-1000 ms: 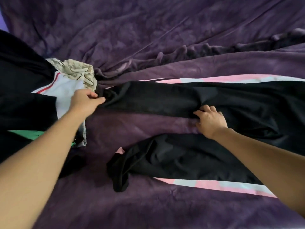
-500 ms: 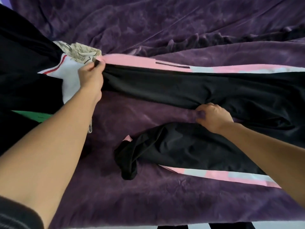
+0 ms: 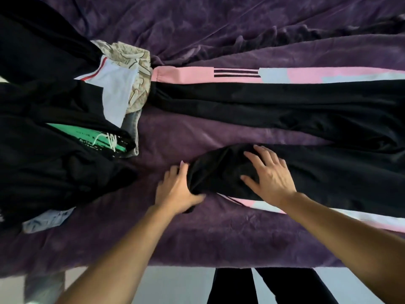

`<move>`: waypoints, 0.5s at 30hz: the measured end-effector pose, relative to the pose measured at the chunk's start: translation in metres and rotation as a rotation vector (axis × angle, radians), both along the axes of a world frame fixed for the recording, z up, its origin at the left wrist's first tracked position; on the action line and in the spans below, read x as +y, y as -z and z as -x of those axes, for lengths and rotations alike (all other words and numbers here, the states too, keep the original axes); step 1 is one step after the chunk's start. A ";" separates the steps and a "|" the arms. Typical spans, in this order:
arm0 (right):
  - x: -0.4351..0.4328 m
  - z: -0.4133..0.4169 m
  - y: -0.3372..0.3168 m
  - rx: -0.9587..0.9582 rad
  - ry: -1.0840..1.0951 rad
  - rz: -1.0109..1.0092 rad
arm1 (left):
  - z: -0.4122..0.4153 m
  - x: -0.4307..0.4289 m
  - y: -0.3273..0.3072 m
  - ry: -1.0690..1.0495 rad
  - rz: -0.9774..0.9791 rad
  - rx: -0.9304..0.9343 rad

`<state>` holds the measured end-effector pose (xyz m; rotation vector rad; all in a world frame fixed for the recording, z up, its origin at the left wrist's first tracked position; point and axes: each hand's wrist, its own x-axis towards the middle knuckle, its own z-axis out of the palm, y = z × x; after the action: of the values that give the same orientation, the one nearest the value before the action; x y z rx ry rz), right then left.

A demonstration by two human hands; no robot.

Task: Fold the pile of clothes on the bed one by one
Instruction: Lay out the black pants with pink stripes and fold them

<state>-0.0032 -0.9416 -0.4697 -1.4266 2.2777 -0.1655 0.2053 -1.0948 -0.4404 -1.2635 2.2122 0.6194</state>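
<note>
On the left of the frame the pile of clothes sits unfolded on the purple bed. Low in the middle, the left hand has its fingers curled round the bunched-up end of the near leg of the black pants. The right hand lies flat on that same leg, fingers spread wide, holding nothing. The pants lie long from left to right, leg ends pointing at the pile, their top off the right edge. The step looks like laying the pants flat. Next, the crumpled leg likely needs pulling straight to the left, like the far leg above it.
</note>
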 end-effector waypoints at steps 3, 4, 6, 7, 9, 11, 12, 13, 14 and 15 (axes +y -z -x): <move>0.024 -0.010 0.003 0.002 0.018 0.036 | -0.020 -0.004 -0.003 -0.083 0.058 0.092; 0.031 -0.010 0.002 0.004 0.008 0.046 | -0.019 -0.020 -0.009 -0.264 -0.021 0.176; 0.044 -0.006 0.000 -0.005 0.008 0.060 | -0.014 -0.056 -0.031 -0.636 -0.268 0.338; 0.049 -0.002 -0.002 -0.005 0.029 0.073 | -0.012 -0.072 -0.043 -0.790 -0.411 0.391; 0.057 0.006 -0.009 0.003 0.098 0.096 | -0.012 -0.093 -0.059 -0.900 -0.548 0.358; 0.066 0.014 -0.015 0.023 0.143 0.112 | -0.023 -0.105 -0.059 -0.727 -0.461 0.090; 0.072 0.016 -0.017 0.031 0.149 0.115 | -0.030 -0.104 -0.056 -0.576 -0.325 -0.087; 0.079 0.018 -0.019 0.039 0.148 0.115 | -0.034 -0.100 -0.051 -0.428 -0.118 -0.232; 0.087 0.018 -0.021 0.050 0.140 0.121 | -0.035 -0.091 -0.047 -0.312 0.112 -0.256; 0.096 0.017 -0.020 0.059 0.122 0.130 | -0.034 -0.077 -0.045 -0.192 0.306 -0.151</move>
<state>-0.0205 -0.8457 -0.4496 -1.3718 2.4432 -0.3183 0.2393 -1.1715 -0.3956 -1.6338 2.1308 0.2471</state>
